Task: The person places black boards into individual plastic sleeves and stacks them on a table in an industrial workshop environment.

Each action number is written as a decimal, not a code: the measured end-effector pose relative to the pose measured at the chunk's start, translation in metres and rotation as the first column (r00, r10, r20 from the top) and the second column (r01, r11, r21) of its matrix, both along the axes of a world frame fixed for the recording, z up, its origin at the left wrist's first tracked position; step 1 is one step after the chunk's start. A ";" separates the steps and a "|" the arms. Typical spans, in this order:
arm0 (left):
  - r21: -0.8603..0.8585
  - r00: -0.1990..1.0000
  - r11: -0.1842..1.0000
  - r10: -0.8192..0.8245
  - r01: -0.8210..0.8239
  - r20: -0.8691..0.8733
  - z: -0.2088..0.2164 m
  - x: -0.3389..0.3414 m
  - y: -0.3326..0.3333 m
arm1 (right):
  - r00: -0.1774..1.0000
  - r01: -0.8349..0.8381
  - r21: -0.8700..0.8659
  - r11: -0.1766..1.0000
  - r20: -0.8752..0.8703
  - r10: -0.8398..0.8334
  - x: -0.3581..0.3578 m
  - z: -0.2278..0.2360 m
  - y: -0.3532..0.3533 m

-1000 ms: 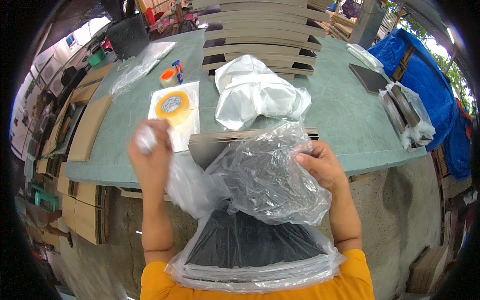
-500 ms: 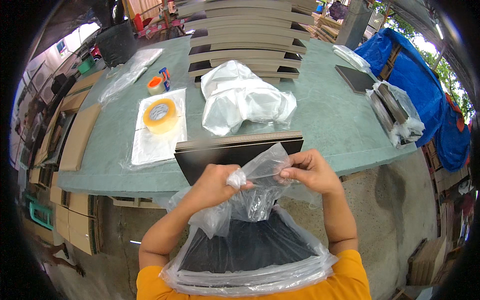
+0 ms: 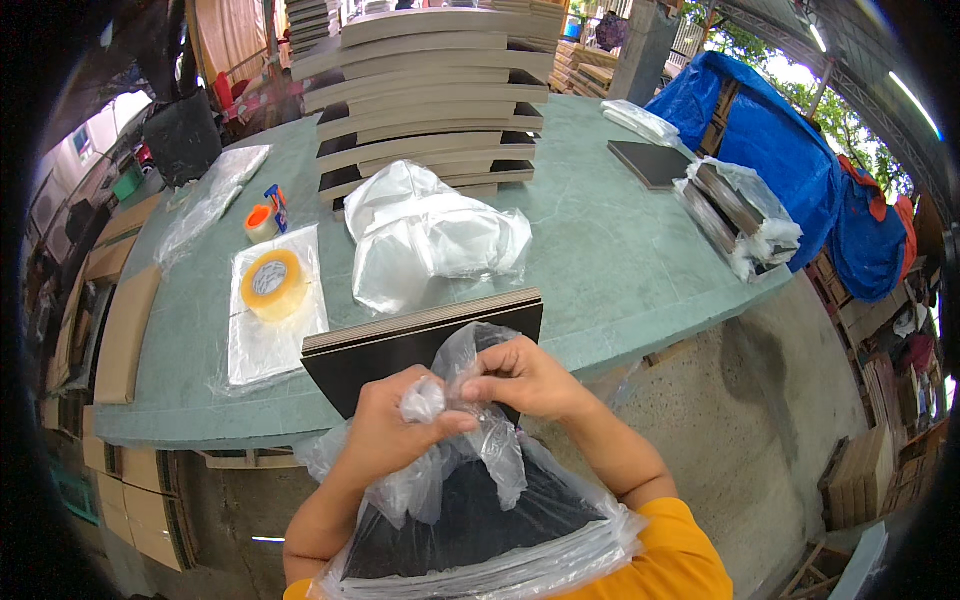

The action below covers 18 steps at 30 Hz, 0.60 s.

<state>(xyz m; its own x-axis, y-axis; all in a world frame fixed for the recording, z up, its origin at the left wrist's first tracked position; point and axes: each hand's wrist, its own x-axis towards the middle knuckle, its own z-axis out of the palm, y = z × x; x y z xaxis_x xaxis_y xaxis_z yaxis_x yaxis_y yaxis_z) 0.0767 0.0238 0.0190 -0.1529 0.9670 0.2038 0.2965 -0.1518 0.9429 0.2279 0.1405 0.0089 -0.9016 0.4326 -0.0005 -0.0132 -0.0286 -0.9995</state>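
My left hand [image 3: 392,425] is closed round a bunched part of a clear plastic bag [image 3: 490,572]. Close beside it, my right hand [image 3: 528,378] pinches a crumpled end of the same plastic between thumb and fingers. Inside the bag, resting against my body, lies a stack of dark flat boards [image 3: 450,535]. Just beyond my hands, more black boards [image 3: 350,370] with pale brown edges stand on edge at the table's near side. My hands partly cover them.
On the green table [image 3: 580,270] are crumpled clear plastic [image 3: 430,240], a tape roll [image 3: 270,283] on flat plastic sheets, and a smaller orange-cored roll [image 3: 261,224]. A tall board stack [image 3: 430,110] rises behind. Wrapped boards [image 3: 740,220] lie right, near a blue tarp [image 3: 770,150].
My right hand has moved left, close to my left hand, and the plastic stretched between them is now bunched up. The whole view has shifted, with the table's things appearing further left.
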 end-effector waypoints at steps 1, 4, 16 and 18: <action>0.052 0.994 0.998 0.030 -0.024 -0.104 0.006 0.005 0.001 | 0.999 0.027 0.048 0.998 0.024 -0.028 -0.002 0.004 -0.004; 0.090 0.987 0.996 0.005 0.010 -0.163 0.001 0.004 0.002 | 0.991 0.137 -0.002 0.991 -0.003 -0.137 -0.006 -0.003 -0.008; 0.512 0.893 0.815 0.411 -0.271 -0.183 0.035 -0.019 -0.039 | 0.969 0.052 0.224 0.973 -0.247 0.005 0.005 0.012 -0.023; -0.104 0.801 0.972 -0.232 0.210 -0.552 0.017 0.002 -0.034 | 0.872 0.248 0.252 0.935 -0.478 -0.103 0.004 0.029 -0.025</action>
<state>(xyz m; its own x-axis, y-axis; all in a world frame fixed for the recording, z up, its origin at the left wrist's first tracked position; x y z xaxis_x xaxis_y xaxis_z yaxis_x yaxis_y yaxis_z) 0.0792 -0.0103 0.0357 0.1951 0.9688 0.1527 0.7345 -0.2475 0.6319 0.2322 0.1158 0.0383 -0.6792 0.4977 0.5395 -0.4397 0.3127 -0.8419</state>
